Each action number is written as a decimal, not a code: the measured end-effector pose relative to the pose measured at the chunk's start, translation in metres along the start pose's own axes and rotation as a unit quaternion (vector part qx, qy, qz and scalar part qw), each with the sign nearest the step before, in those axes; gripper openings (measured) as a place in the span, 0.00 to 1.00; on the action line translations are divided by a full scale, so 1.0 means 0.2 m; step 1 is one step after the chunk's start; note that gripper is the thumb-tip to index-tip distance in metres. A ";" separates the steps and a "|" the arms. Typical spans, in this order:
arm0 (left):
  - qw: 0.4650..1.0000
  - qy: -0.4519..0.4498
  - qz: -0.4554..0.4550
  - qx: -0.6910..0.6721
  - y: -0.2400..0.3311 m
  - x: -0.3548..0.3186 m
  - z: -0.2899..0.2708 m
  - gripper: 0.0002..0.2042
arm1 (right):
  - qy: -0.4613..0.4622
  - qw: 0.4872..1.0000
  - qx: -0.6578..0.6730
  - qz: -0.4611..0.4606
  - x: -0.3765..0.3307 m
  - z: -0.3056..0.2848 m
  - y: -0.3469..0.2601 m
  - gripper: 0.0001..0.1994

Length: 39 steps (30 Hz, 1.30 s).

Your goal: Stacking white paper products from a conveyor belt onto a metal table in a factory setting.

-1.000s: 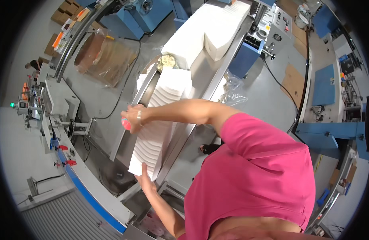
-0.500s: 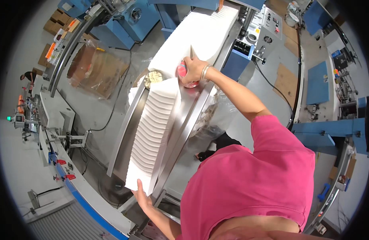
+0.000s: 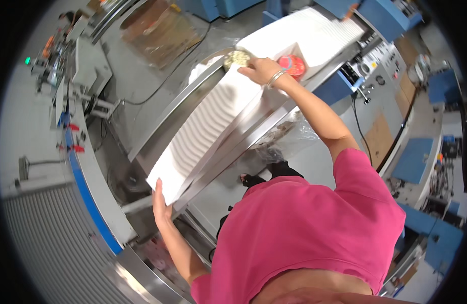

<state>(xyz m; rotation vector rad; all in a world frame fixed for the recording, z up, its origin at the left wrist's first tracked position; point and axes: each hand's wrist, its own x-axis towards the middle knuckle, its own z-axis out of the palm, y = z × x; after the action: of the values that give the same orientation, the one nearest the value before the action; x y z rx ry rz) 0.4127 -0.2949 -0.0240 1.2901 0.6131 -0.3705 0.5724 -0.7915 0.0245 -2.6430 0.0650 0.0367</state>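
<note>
A long row of white paper sheets (image 3: pixel 208 129) stands on edge in a slanted metal trough (image 3: pixel 165 124), running from about 7 o'clock near the person up toward 1 o'clock. The left hand (image 3: pixel 161 203) lies flat against the near end of the row at 7 o'clock, fingers straight and spread, pressing rather than grasping. The right hand (image 3: pixel 261 70), a bracelet at its wrist, rests on the far end of the row at 12 o'clock, fingers loosely curled over the top edge of the sheets; whether they pinch any sheet cannot be told. Just beside this hand, at its 3 o'clock, a round red tin (image 3: pixel 292 65) sits on the paper, and at its 10 o'clock lies a pale crumpled wad (image 3: pixel 237 57). A taller white stack (image 3: pixel 314 33) continues beyond toward 1 o'clock, next to a grey control panel (image 3: pixel 367 71). The person's pink shirt (image 3: pixel 304 228) fills the view at 5 o'clock.
</note>
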 end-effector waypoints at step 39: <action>0.846 0.339 0.386 -0.144 -0.02 -0.94 -0.84 0.32 | -0.294 0.834 0.313 -0.347 -0.17 0.67 -2.07 0.27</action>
<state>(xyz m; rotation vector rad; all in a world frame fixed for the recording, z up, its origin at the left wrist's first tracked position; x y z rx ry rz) 0.2262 -0.1481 0.0634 1.2480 0.6394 0.8583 0.5579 -0.3632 0.1050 -1.7621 -0.9229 0.4870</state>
